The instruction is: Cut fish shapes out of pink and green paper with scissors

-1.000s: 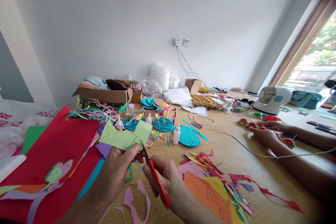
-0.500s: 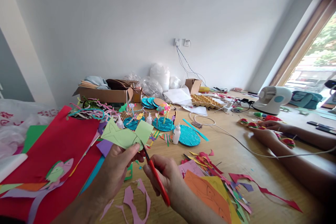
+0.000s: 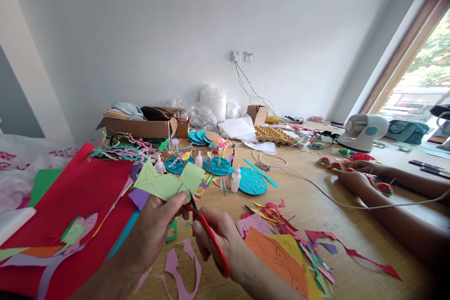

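Note:
My left hand point(image 3: 164, 218) pinches the lower edge of a light green sheet of paper point(image 3: 160, 183) with a fish outline drawn on it. The tail end at the left is cut to shape, while a square flap stands up at the right. In my right hand point(image 3: 220, 229) is a pair of scissors point(image 3: 213, 243) with red handles, its dark blades at the paper's lower right edge beside my left fingertips. Below my hands lie pink paper scraps point(image 3: 191, 267). An orange sheet point(image 3: 277, 258) with a drawn outline is partly covered by my right forearm.
Red card point(image 3: 87, 187) with cut paper fish point(image 3: 78, 232) spreads at left. Beyond my hands stand a glue bottle point(image 3: 236, 179) and blue discs point(image 3: 252, 181) on the table. A co-worker's hands point(image 3: 355, 178) handle red-and-green pieces at right, near a cable point(image 3: 316, 187) and fan point(image 3: 363, 132).
The scissors have shifted slightly at the paper's edge, and their handles look a little wider apart. The paper stays nearly in place in my left hand.

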`<state>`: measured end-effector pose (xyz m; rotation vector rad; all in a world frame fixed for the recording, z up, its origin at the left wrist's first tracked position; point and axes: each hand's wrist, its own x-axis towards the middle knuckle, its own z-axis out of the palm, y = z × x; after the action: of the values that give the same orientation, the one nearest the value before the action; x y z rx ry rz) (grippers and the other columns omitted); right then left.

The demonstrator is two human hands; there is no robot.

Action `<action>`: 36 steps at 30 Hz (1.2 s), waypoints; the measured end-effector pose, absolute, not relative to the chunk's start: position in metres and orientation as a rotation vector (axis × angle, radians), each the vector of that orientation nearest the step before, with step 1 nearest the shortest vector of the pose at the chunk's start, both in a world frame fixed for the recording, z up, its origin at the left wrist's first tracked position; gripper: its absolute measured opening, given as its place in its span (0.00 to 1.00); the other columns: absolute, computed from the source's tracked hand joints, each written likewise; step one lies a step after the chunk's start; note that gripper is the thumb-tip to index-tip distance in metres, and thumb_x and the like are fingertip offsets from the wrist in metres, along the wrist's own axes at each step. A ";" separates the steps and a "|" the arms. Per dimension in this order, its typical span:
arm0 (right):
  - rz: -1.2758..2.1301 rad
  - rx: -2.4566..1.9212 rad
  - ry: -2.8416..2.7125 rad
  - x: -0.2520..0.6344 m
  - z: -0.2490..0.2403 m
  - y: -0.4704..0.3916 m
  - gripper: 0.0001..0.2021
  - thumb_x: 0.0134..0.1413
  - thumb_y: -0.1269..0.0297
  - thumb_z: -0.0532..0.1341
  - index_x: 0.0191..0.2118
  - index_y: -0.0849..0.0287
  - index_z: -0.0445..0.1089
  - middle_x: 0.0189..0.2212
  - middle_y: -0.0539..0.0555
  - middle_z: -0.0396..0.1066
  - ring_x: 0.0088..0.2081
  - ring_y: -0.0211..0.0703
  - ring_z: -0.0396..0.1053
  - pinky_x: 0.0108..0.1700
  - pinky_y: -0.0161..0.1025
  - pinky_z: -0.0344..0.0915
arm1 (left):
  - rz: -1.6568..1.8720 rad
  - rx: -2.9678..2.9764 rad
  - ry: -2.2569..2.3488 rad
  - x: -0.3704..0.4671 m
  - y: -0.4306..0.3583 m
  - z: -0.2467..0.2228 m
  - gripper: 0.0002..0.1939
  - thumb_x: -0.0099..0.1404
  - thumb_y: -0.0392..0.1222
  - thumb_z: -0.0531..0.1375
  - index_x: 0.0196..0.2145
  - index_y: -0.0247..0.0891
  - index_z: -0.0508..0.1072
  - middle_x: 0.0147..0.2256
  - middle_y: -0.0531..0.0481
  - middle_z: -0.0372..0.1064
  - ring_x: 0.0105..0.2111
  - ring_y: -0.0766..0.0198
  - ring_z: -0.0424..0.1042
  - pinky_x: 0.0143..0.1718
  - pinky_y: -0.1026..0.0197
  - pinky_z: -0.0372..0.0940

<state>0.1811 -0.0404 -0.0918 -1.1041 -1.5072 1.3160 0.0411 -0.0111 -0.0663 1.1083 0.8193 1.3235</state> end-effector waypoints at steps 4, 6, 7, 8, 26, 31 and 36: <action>1.321 -1.075 -1.489 0.181 -0.094 -0.039 0.19 0.53 0.49 0.60 0.23 0.57 0.58 0.13 0.43 0.57 0.15 0.31 0.53 0.18 0.29 0.49 | 1.349 1.126 0.799 0.041 -0.010 -0.070 0.04 0.52 0.40 0.66 0.24 0.39 0.77 0.22 0.55 0.74 0.24 0.64 0.69 0.28 0.63 0.67; 1.320 -1.056 -1.490 0.181 -0.094 -0.039 0.18 0.54 0.49 0.60 0.23 0.57 0.59 0.13 0.43 0.57 0.15 0.31 0.53 0.18 0.28 0.49 | 1.342 1.139 0.783 0.041 -0.010 -0.071 0.04 0.53 0.40 0.66 0.25 0.39 0.77 0.22 0.55 0.74 0.25 0.64 0.69 0.28 0.63 0.68; 1.319 -1.054 -1.492 0.181 -0.095 -0.040 0.18 0.54 0.50 0.60 0.23 0.57 0.58 0.13 0.43 0.57 0.15 0.31 0.53 0.18 0.28 0.49 | 1.339 1.142 0.780 0.041 -0.010 -0.072 0.04 0.53 0.40 0.66 0.25 0.39 0.77 0.23 0.55 0.74 0.25 0.64 0.69 0.28 0.63 0.68; 1.318 -1.057 -1.494 0.181 -0.095 -0.040 0.18 0.54 0.50 0.60 0.23 0.57 0.58 0.13 0.43 0.57 0.15 0.31 0.53 0.18 0.28 0.49 | 1.338 1.142 0.779 0.041 -0.010 -0.072 0.04 0.54 0.40 0.66 0.25 0.38 0.77 0.23 0.55 0.74 0.25 0.64 0.70 0.28 0.63 0.68; 1.311 -1.077 -1.477 0.181 -0.094 -0.038 0.14 0.52 0.56 0.59 0.22 0.57 0.59 0.12 0.42 0.56 0.12 0.29 0.53 0.15 0.27 0.49 | 1.323 1.122 0.795 0.041 -0.010 -0.072 0.05 0.52 0.41 0.67 0.22 0.38 0.77 0.22 0.54 0.75 0.24 0.64 0.70 0.27 0.63 0.67; 1.281 -1.083 -1.493 0.180 -0.096 -0.037 0.16 0.52 0.55 0.59 0.21 0.56 0.58 0.10 0.42 0.55 0.12 0.30 0.53 0.14 0.27 0.49 | 1.298 1.098 0.790 0.041 -0.012 -0.070 0.06 0.51 0.42 0.67 0.22 0.37 0.77 0.22 0.53 0.75 0.24 0.64 0.70 0.28 0.63 0.68; 1.264 -1.099 -1.513 0.181 -0.101 -0.036 0.17 0.53 0.53 0.59 0.21 0.56 0.58 0.10 0.42 0.56 0.11 0.30 0.52 0.13 0.27 0.49 | 1.283 1.117 0.778 0.042 -0.011 -0.068 0.07 0.52 0.42 0.67 0.23 0.36 0.78 0.21 0.53 0.74 0.24 0.64 0.70 0.28 0.63 0.68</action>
<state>0.1810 -0.0359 -0.1008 -1.0994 -1.5126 1.2640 0.0419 -0.0107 -0.0677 1.1173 0.7784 1.2832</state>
